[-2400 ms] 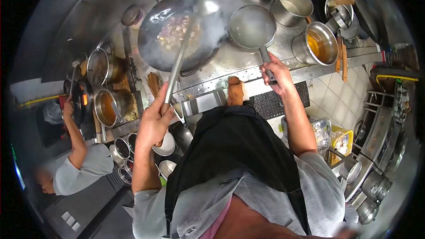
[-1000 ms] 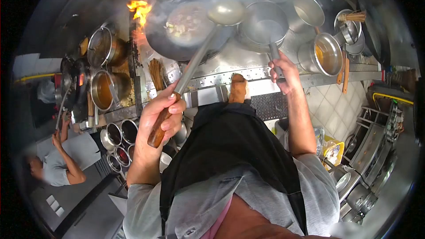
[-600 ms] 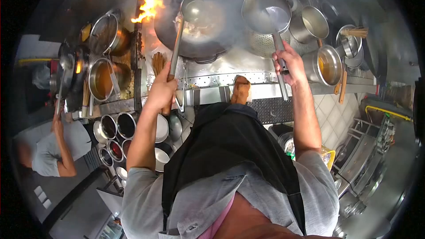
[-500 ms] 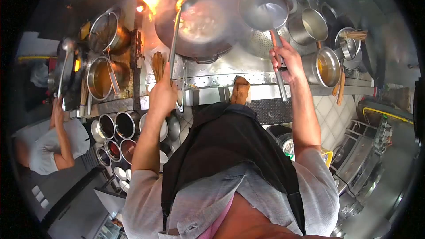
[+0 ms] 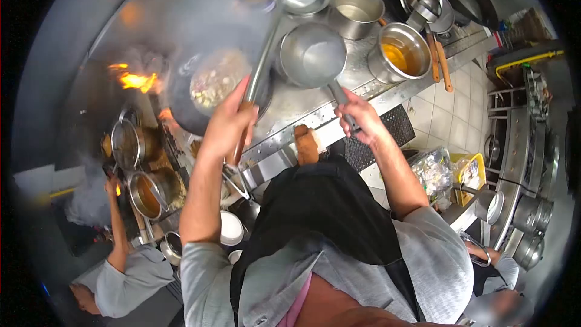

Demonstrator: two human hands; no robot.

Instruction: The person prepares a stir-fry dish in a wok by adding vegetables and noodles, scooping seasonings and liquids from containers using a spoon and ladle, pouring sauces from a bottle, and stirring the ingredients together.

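My left hand is closed around the wooden handle of a long ladle. Its shaft slants up past the wok, and its shiny bowl appears to be among the pots at the back. My right hand grips the handle of a round metal saucepan, held over the metal stove top right of the wok. Inside the dark wok, pale chopped pieces of food lie under steam, close to my left hand.
A pot of orange-yellow liquid and a steel pot stand at right. Flames rise left of the wok. A brown cloth hangs at the stove's front edge. Other people work at left and right.
My view has turned to the right. The ladle has come out of the wok toward the back pots. The flames look smaller. A second person has come into view at lower right.
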